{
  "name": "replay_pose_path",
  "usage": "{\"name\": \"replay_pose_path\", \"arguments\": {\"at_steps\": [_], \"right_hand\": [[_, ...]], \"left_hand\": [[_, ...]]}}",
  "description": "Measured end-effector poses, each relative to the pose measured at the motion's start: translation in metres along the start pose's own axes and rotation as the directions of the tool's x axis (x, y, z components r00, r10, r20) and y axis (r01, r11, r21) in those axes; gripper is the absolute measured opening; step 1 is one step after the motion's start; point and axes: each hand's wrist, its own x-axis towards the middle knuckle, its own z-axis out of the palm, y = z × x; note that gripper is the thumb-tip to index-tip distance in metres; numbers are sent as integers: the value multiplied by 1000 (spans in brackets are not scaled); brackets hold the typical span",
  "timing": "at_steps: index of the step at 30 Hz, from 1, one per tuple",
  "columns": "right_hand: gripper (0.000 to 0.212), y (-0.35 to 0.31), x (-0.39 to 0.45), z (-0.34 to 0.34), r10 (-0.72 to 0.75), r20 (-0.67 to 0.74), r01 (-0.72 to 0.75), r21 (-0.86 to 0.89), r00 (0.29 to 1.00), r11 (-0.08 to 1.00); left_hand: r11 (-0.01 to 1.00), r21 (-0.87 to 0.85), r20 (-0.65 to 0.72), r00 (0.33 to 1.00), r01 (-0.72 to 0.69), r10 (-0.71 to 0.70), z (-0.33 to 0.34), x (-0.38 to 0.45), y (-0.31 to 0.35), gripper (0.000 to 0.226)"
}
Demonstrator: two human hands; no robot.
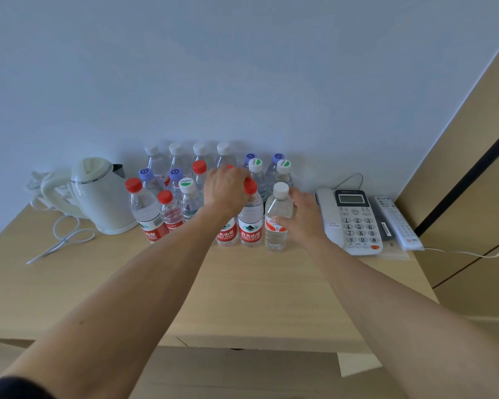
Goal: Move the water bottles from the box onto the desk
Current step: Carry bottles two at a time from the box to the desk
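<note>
Cardboard box flaps (pixel 357 364) show nearest, below the desk (pixel 242 298) edge; I cannot see inside. Farther in, my right hand (pixel 300 217) wraps its fingers around the white-capped bottle (pixel 278 217), standing it upright beside the phone (pixel 352 223). My left hand (pixel 226 191) curls over the necks of two red-capped bottles (pixel 251 217), apparently to set both down together at the front row. Behind them, the bottle cluster (pixel 202 168) stands packed against the wall, probably to save room, with the kettle (pixel 101 194) at left.
</note>
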Motion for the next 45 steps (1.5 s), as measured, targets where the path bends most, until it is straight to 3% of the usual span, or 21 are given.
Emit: {"name": "replay_pose_path", "arguments": {"at_steps": [8,21,38,45], "right_hand": [[70,-3,5,6,-40,-65,43,54,997,998],[61,-1,11,-6,-114,1,113,-132,994,985],[58,-28,8,-13,-4,78,17,-173,997,985],[44,-41,3,-16,36,47,-25,-225,998,974]], "left_hand": [[999,-23,1,1000,24,-24,-1,3,-2,17],[994,-104,52,998,42,-36,-1,8,-6,25],[998,-42,76,996,54,-51,0,9,-5,24],[1000,-6,107,994,27,-26,-3,10,-5,28]]}}
